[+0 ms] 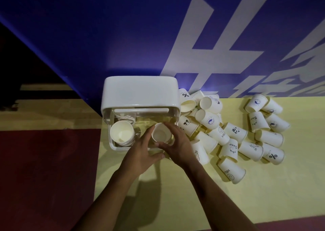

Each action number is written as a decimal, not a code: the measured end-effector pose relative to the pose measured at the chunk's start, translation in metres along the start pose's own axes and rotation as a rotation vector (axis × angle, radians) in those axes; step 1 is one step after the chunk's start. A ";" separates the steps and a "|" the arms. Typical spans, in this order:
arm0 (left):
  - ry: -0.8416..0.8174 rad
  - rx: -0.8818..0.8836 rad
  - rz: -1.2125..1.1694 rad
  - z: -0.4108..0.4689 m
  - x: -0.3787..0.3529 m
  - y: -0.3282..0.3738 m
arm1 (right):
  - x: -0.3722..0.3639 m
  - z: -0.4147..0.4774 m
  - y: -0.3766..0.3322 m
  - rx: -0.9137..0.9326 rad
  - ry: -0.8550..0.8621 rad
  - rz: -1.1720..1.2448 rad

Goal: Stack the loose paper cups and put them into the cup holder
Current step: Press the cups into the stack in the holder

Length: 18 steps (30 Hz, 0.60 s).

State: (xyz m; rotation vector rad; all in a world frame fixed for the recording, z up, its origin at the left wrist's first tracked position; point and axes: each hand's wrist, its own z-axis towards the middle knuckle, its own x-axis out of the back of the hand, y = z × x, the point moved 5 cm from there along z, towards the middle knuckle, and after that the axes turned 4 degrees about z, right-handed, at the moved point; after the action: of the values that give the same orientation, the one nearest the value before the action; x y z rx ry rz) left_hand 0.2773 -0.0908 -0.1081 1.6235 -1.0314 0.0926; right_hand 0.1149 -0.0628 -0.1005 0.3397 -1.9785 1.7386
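Yellow table (175, 204), mid-frame: my right hand (178, 142) pinches a white cup (160, 134), mouth up, between thumb and fingers; left hand (140, 154) rests straight-fingered against its side.

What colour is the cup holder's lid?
The lid is plain opaque white; the head view shows it.

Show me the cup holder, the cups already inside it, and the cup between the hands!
cup holder (140, 91): head view, on its white lid.
stacked cups (122, 134): head view, inside the top cup.
held cup (160, 134): head view, on its inner bottom.
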 end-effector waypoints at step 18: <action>0.222 -0.129 0.170 -0.026 0.005 0.055 | 0.082 -0.045 0.017 -0.176 0.165 0.002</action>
State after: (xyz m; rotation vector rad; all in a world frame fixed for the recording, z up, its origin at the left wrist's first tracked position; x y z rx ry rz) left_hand 0.2556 -0.0700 -0.0550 1.3736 -0.9806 0.3076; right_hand 0.0452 -0.0058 -0.0697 0.1304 -1.9926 1.5272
